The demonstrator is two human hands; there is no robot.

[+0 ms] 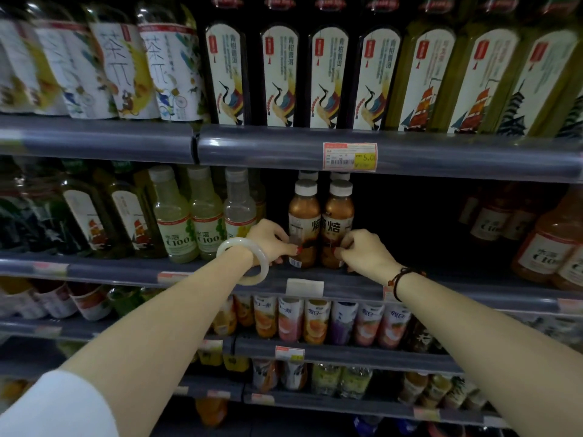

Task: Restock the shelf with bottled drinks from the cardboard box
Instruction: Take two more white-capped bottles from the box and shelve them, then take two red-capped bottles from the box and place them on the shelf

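Note:
Two brown tea bottles with white caps stand side by side at the front of the middle shelf (315,287). My left hand (271,242) grips the lower part of the left brown bottle (303,216). My right hand (362,250) grips the lower part of the right brown bottle (338,216). More white caps show right behind these two. A white bangle sits on my left wrist and a dark cord bracelet on my right. The cardboard box is out of view.
Pale green and clear bottles (176,222) stand left of the brown pair. To its right lies a dark gap (416,222), then orange bottles (542,247). Tall tea bottles (277,77) fill the shelf above; small cartons (315,323) line the shelf below.

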